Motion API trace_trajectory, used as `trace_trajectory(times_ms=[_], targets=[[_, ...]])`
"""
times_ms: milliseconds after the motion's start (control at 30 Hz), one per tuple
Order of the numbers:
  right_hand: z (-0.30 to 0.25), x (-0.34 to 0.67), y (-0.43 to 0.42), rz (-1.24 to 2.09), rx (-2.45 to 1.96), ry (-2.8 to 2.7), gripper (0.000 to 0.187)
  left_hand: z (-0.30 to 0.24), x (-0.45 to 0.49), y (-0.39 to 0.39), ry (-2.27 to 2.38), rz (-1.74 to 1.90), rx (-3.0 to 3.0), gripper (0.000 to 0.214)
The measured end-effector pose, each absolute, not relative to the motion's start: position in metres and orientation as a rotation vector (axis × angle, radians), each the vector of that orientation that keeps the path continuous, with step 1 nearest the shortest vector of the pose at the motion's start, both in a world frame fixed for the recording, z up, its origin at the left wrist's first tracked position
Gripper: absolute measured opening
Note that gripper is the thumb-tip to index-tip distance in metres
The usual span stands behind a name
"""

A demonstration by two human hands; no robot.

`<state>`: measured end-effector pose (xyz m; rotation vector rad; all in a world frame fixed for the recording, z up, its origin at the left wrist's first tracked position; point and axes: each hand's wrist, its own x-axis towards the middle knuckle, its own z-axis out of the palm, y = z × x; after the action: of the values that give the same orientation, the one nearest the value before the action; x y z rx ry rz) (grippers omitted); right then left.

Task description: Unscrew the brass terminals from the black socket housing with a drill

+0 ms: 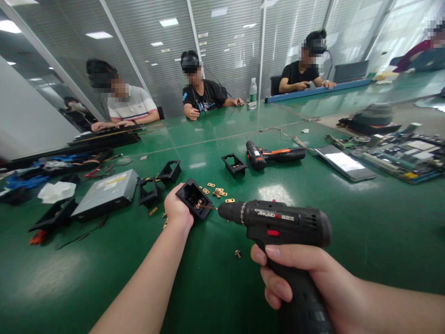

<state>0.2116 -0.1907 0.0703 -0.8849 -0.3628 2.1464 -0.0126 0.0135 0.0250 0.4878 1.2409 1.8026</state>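
Note:
My right hand (pixel 288 273) is wrapped round the grip of a black cordless drill (pixel 278 218), which points left. Its thin bit (pixel 207 207) reaches into a black plastic housing (pixel 195 198), where small brass-coloured screws or fittings (pixel 199 204) show. From the left side my left hand (pixel 178 208) holds that housing, tilted with its open face toward the drill; most of those fingers are hidden behind it. Small brass plates (pixel 219 191) lie scattered just beyond the housing. A loose screw (pixel 238 253) rests on the green table (pixel 208 287) below the drill's chuck.
Similar black frames (pixel 234 165) stand nearby, with another frame (pixel 149 191) left of my hand. A second drill (pixel 274 154) lies beyond mine. A grey disc drive (pixel 106 195) is at left; a phone (pixel 344 163) and circuit boards (pixel 410 153) are at right. Several people sit across the table.

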Motion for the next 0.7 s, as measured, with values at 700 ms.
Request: trace_trajectory(times_ms=[700], targets=[[0.0729, 0.2119, -0.1907, 2.145, -0.919, -0.367, 0.048, 0.0271, -0.0113, 0.0121, 1.239, 1.789, 0.486, 0.012]])
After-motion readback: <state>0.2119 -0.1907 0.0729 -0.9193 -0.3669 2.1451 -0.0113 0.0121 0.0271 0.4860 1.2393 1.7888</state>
